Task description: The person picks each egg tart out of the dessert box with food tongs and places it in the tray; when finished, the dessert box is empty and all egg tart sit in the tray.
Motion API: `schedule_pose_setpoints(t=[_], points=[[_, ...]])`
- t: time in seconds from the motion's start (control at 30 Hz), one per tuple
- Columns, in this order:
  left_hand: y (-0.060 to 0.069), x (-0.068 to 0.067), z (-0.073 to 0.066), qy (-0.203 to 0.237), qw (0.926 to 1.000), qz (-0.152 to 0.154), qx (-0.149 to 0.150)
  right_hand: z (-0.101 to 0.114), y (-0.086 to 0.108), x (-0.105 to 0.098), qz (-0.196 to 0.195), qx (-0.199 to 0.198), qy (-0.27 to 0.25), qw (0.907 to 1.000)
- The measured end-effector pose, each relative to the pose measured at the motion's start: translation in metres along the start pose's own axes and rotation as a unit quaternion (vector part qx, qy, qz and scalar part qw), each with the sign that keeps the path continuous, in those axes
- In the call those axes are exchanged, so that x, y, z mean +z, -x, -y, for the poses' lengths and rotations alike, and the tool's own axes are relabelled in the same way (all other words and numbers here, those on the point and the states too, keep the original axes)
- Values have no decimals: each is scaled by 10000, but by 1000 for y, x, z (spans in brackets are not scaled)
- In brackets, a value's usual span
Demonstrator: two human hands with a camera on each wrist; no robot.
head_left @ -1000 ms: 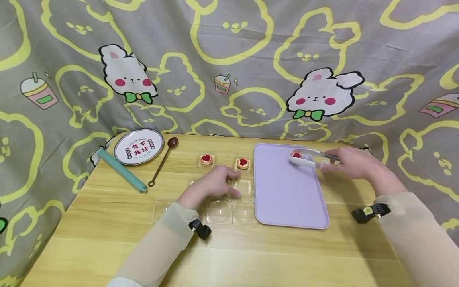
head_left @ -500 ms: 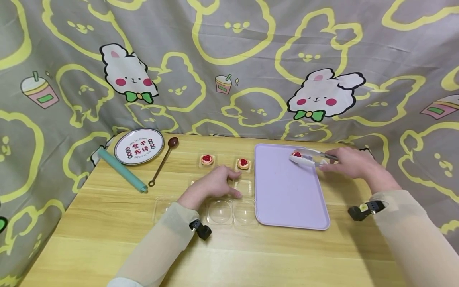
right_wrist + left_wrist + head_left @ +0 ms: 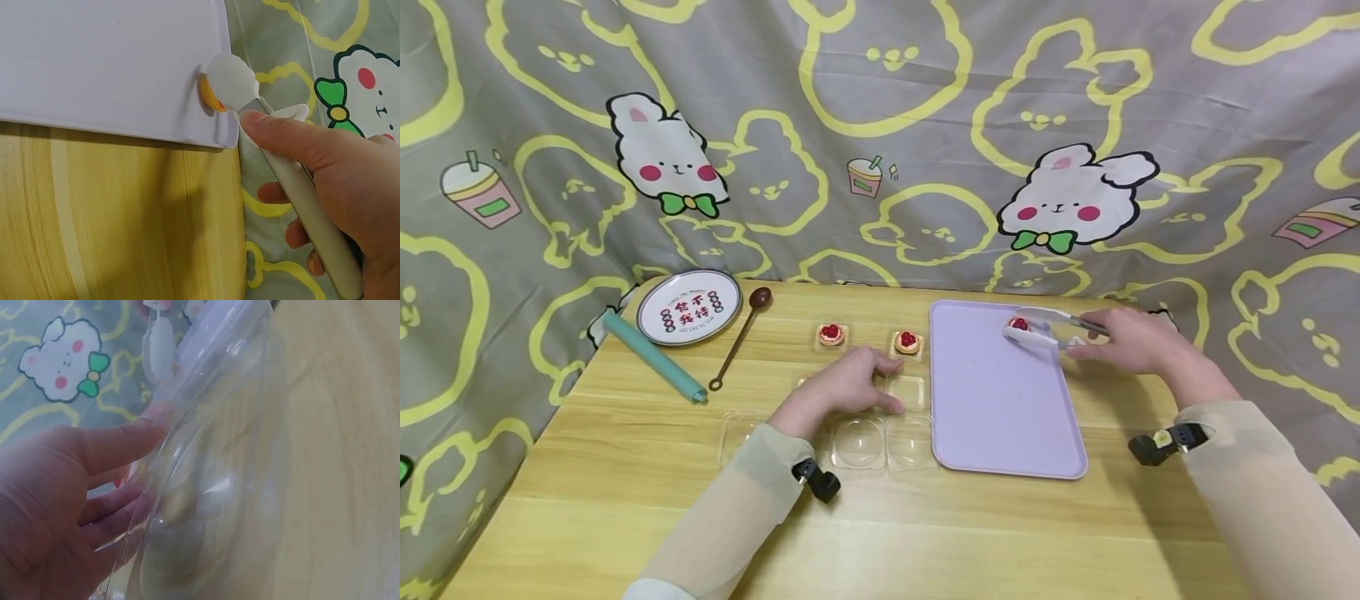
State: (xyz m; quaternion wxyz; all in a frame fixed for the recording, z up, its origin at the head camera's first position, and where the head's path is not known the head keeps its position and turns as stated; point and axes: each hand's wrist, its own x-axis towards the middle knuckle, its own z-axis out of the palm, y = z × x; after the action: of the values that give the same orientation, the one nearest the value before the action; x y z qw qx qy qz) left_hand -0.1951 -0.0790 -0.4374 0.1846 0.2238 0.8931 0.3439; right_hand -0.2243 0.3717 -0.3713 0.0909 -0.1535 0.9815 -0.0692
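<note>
My right hand grips white-tipped tongs over the far right corner of the lilac tray. Between the tong tips is a small red-topped tart; the right wrist view shows its orange side beside the white tip. My left hand rests on the clear plastic container, thumb and fingers spread at its edge, as the left wrist view of that hand also shows. Two more tarts sit in the container's far compartments. My left hand hides part of the container.
At the far left lie a white plate with red characters, a teal roll and a brown long-handled spoon. A patterned curtain hangs along the table's back edge.
My right forearm has shifted slightly to the left since the earliest frame, with the tongs still around the tart. The left hand stays in place.
</note>
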Motion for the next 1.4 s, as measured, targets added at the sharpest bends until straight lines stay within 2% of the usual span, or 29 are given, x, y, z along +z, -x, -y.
schedule_pose_setpoints(t=[0.37, 0.53, 0.67, 0.83, 1.03, 1.1, 1.23, 1.4], points=[[2, -2, 0, -390, 9990, 34, 208, 1, 11, -4, -209, -3, -198, 9996], [2, -2, 0, -336, 9991, 28, 264, 6, 15, -6, -267, -29, -277, 9993], [5, -5, -1, -318, 9990, -93, 314, 12, 18, -9, -340, -110, -294, 9989], [11, -14, -1, -233, 9983, -348, 405, 23, 21, -15, -443, -196, -369, 9981], [25, -34, 8, -334, 9916, -930, 835, 42, 23, -22, -479, -126, -469, 9977], [32, -40, 13, -394, 9889, -1154, 850, 49, 23, -25, -467, -107, -412, 9980], [49, -52, 25, -420, 9873, -1394, 633, 64, 24, -30, -477, -175, -325, 9982], [70, -61, 42, -645, 9893, -1282, 269, 80, 26, -35, -614, -471, -288, 9966]])
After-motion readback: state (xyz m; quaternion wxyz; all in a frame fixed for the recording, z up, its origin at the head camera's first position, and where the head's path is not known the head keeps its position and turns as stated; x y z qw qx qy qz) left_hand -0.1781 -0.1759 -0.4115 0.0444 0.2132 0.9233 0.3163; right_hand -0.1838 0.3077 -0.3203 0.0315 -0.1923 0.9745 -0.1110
